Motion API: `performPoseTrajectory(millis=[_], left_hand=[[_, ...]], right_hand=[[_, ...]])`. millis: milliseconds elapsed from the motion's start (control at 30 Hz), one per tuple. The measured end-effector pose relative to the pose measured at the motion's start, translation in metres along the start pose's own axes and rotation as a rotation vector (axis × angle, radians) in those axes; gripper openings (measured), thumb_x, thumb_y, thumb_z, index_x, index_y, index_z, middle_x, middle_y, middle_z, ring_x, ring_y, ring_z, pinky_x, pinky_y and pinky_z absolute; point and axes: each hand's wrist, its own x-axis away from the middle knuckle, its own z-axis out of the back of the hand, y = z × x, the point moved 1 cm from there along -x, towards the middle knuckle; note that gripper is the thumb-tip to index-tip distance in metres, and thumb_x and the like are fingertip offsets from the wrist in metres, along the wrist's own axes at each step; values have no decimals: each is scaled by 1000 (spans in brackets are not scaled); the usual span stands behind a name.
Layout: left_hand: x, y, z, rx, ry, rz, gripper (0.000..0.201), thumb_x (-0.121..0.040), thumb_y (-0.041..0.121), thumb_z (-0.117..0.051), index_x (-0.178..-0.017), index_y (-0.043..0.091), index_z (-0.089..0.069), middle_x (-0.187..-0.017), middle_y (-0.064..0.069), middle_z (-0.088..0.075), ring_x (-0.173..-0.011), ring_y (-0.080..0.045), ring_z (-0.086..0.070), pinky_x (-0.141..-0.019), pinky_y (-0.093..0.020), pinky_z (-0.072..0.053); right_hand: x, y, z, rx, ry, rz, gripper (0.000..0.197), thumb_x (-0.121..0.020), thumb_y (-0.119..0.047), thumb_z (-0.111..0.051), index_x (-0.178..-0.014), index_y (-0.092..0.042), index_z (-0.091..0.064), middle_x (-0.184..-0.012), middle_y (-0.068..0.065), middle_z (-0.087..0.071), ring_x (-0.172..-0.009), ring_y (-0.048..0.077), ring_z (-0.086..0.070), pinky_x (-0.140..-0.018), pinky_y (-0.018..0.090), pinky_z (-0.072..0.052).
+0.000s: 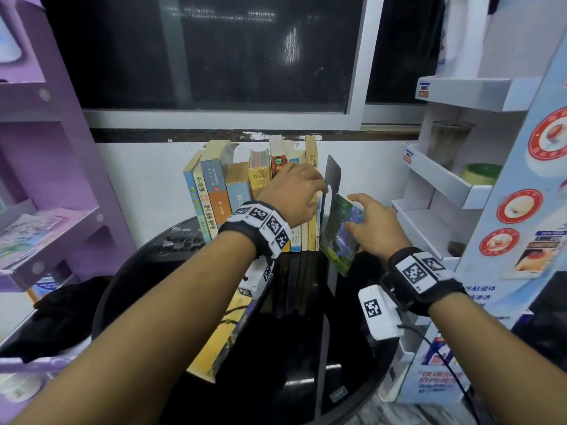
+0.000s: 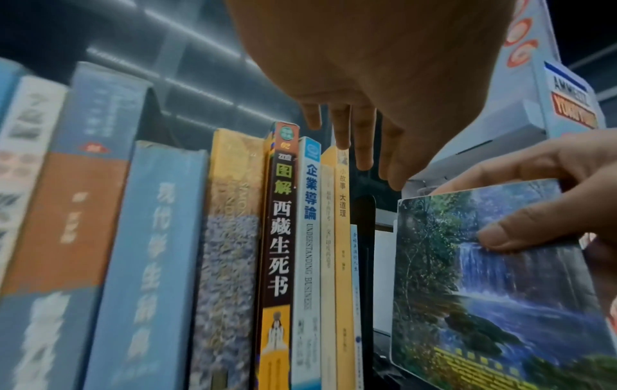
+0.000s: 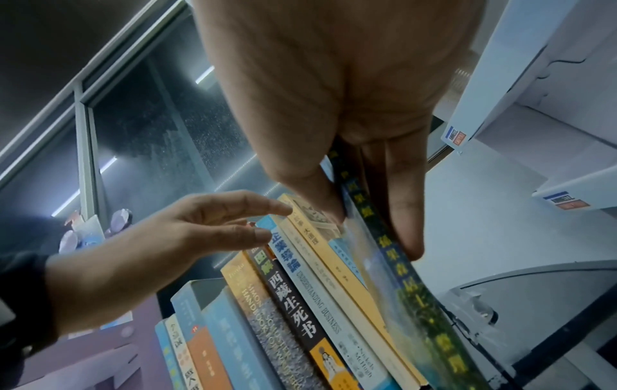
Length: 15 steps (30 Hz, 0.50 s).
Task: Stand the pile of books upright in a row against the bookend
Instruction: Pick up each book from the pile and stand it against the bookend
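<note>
Shelving flanks my reach: purple shelf unit [image 1: 55,167] far off my left fingers, white display rack [image 1: 454,185] just past my right fingers, holding a green tape roll [image 1: 481,173]. Black round table [image 1: 294,317] lies under both hands. Row of upright books [image 1: 245,191] stands beneath my left hand [image 1: 291,191], whose straight, slightly spread fingers [image 2: 364,139] hover over the book tops. Black bookend [image 1: 333,179] stands between my two sets of fingertips. My right hand [image 1: 374,225] pinches the waterfall-cover book [image 1: 340,234], tilted, thumb on its cover. Another yellow book [image 1: 224,329] lies flat under my left forearm.
</note>
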Motion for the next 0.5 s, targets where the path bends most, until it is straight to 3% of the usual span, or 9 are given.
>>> performPoseTrajectory(millis=[133, 200, 333, 400, 500], left_hand=[[-15, 3, -7, -134, -101, -73, 40, -88, 32, -53, -128, 28, -57, -140, 2, -50, -143, -20, -25, -120, -44, -7], [-24, 4, -11, -183, -125, -85, 40, -88, 34, -52, -128, 28, -58, -141, 2, -50, -145, -21, -22, -120, -45, -5], [-38, 0, -17, -235, -141, -63, 39, -89, 39, -51, -126, 30, -60, -143, 1, -49, -145, -23, -20, -119, -47, -5], [-43, -2, -20, -272, -160, -62, 38, -89, 40, -52, -125, 30, -61, -145, 0, -47, -146, -24, -16, -119, -50, -4], [-50, -5, -24, -332, -186, -72, 40, -88, 43, -52, -124, 30, -62, -146, 0, -46, -147, -26, -13, -117, -53, -1]], right_hand=[[-10, 2, -1, 45, 3, -26, 48, -90, -11, -60, -134, -26, -50, -102, 8, -60, -80, 20, -55, -80, 22, -43], [-12, 2, 0, 72, 0, -24, 48, -92, -12, -58, -136, -26, -48, -96, 5, -53, -82, 19, -50, -76, 20, -36], [-20, 1, -5, 109, 8, -16, 46, -93, -15, -57, -137, -26, -47, -103, 12, -62, -81, 21, -52, -74, 23, -39], [-27, 1, -11, 93, 25, -12, 46, -91, -13, -57, -135, -25, -49, -107, 16, -65, -88, 28, -61, -80, 29, -47], [-36, 2, -13, 96, 33, -9, 46, -89, -11, -57, -133, -23, -51, -106, 17, -66, -94, 35, -63, -84, 34, -50]])
